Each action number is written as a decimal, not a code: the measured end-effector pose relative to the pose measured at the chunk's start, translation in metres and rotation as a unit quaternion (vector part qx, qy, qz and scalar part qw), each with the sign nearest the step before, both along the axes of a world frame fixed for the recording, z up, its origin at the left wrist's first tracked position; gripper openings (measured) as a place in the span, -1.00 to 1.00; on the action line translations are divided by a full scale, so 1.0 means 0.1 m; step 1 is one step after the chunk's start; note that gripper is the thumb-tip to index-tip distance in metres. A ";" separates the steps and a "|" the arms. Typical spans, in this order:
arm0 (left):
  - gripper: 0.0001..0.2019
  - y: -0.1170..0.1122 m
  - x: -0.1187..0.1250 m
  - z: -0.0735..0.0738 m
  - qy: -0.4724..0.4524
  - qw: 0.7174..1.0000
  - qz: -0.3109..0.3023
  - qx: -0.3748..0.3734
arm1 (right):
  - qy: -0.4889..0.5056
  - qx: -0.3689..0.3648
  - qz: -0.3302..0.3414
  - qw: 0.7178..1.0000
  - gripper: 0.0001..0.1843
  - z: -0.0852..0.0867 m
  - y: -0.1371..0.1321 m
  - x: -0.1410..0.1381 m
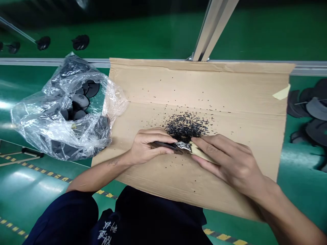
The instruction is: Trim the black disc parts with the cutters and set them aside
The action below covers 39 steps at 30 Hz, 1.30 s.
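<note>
Holding one black piece (163, 145) | left hand (148, 146) | one knife (196, 150) | right hand (227, 163)

Flattened cardboard sheet (230, 88) on a green workbench (298, 81), strewn with black shavings (185, 126)

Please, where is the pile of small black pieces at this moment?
In the head view, the pile of small black pieces lies on the cardboard sheet, near its middle, just beyond the gap between the left hand and the right hand.
</note>
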<state>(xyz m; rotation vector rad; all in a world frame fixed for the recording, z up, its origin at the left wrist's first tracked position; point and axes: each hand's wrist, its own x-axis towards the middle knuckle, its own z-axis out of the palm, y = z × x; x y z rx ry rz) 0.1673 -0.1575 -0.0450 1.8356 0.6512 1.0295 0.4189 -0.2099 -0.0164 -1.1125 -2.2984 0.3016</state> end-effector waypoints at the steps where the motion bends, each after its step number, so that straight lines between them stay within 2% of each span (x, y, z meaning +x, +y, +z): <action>1: -0.79 0.00 0.00 0.00 0.001 1.000 -0.001 -0.010 | 0.010 -0.005 0.003 1.000 -0.66 -0.01 0.00 0.01; 4: -0.79 0.00 0.01 0.01 0.004 1.000 0.002 -0.030 | 0.031 -0.021 -0.013 0.999 -0.68 -0.03 0.01 0.02; 6: -0.79 0.00 0.03 0.01 0.004 1.000 0.001 -0.020 | 0.006 -0.009 -0.037 0.999 -0.68 -0.01 0.01 0.02; 9: -0.76 0.00 0.04 0.00 0.022 0.999 0.001 0.035 | -0.072 0.030 -0.050 0.996 -0.71 0.08 0.00 0.02; 12: -0.76 0.01 0.03 0.00 0.050 0.993 0.041 0.099 | -0.102 0.055 -0.062 0.991 -0.68 0.18 -0.05 0.05; 14: -0.77 0.01 0.01 0.01 0.048 0.990 0.067 0.111 | -0.048 0.019 -0.086 0.995 -0.61 0.19 -0.09 0.07; 16: -0.79 0.00 0.01 0.03 0.031 0.992 0.076 0.094 | 0.037 -0.055 -0.106 0.992 -0.59 0.15 -0.11 0.04; 18: -0.79 -0.02 0.01 0.04 0.010 0.994 0.075 0.074 | 0.111 -0.119 -0.111 0.980 -0.64 0.08 -0.10 -0.04; 20: -0.79 -0.03 0.02 0.05 -0.003 0.995 0.072 0.070 | 0.161 -0.135 -0.110 0.972 -0.71 0.01 -0.07 -0.16; 23: -0.80 -0.03 0.02 0.02 0.007 0.992 0.051 0.118 | 0.165 -0.063 -0.076 0.981 -0.76 0.03 -0.03 -0.32; 26: -0.80 -0.01 -0.01 -0.02 0.059 0.977 0.031 0.203 | 0.039 0.065 -0.026 0.997 -0.79 0.17 -0.05 -0.41; 27: -0.77 -0.01 -0.01 -0.04 0.080 0.970 0.029 0.226 | -0.007 0.090 -0.007 0.996 -0.79 0.22 -0.07 -0.41; 29: -0.69 0.00 -0.03 -0.06 0.114 0.963 0.026 0.245 | -0.052 0.088 0.039 0.994 -0.74 0.32 -0.11 -0.39; 32: -0.61 -0.01 -0.04 -0.06 0.107 0.973 0.015 0.203 | -0.008 0.021 0.071 0.997 -0.66 0.38 -0.13 -0.23; 36: -0.56 -0.03 -0.04 -0.01 0.063 0.993 0.009 0.101 | -0.022 -0.010 -0.034 0.999 -0.50 0.33 -0.03 0.05; 39: -0.54 -0.05 -0.04 0.00 0.047 0.997 0.002 0.068 | -0.059 -0.010 -0.043 0.997 -0.52 0.24 0.04 0.14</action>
